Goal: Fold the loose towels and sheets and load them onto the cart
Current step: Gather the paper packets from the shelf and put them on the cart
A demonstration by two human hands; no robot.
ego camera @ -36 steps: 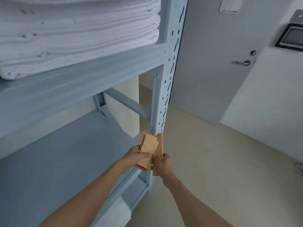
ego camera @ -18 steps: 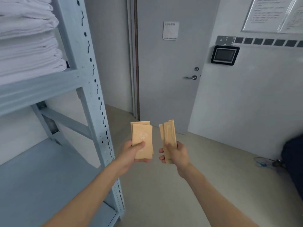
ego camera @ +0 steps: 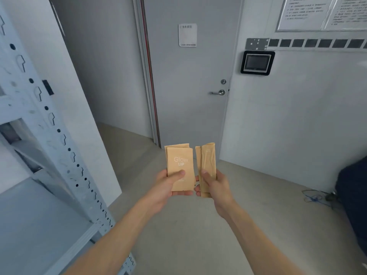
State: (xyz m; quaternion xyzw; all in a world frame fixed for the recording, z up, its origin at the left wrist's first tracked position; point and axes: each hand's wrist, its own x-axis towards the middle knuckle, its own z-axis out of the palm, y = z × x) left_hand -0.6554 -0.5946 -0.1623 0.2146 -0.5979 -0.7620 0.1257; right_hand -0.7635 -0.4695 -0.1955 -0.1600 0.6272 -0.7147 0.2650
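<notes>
My left hand (ego camera: 168, 184) grips a small stack of tan paper packets (ego camera: 179, 165) printed "Glow UP", thumb across the front one. My right hand (ego camera: 215, 185) grips narrower tan packets (ego camera: 207, 161), held upright and seen nearly edge-on. Both hands are raised in front of me at mid-frame, a few centimetres apart. No towels, sheets or cart are in view.
A pale blue metal shelving rack (ego camera: 49, 120) with a perforated upright stands at my left. A grey shut door (ego camera: 190, 86) with a lever handle (ego camera: 218, 93) faces me. A wall panel screen (ego camera: 257, 62) hangs to its right. A dark object (ego camera: 352, 197) sits at the right edge beside floor cables (ego camera: 315, 197).
The view has swung right, away from the rack and its stacked white linen, toward the door. The packets, first held together, are now split between my two hands.
</notes>
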